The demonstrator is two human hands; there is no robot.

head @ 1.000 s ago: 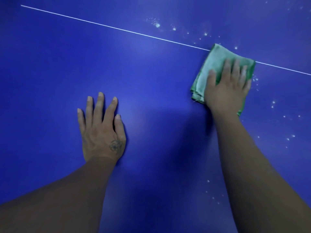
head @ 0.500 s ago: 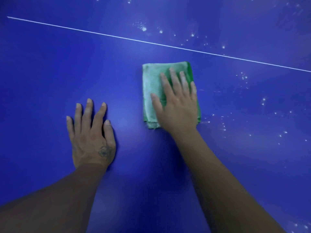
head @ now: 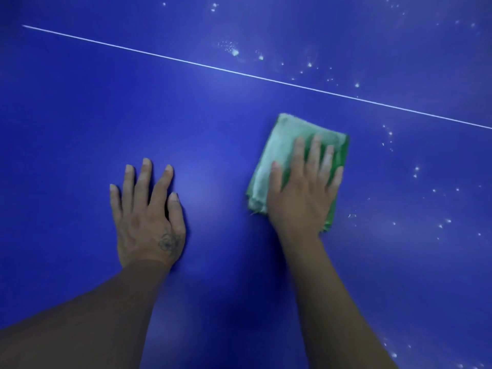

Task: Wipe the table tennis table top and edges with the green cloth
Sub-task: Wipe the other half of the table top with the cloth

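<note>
Cloth, green and folded, sits right of center on the blue table, pinned under the right hand with fingers flat and spread. Left hand lies flat beside it, fingers straight, small tattoo near the thumb. White line runs across the upper frame; white specks dot the right side. No readable writing anywhere.

The left hand, lower centre of the frame, carries a small dark tattoo (roundish, maybe a flower) near the thumb's base; both forearms are bare.
</note>
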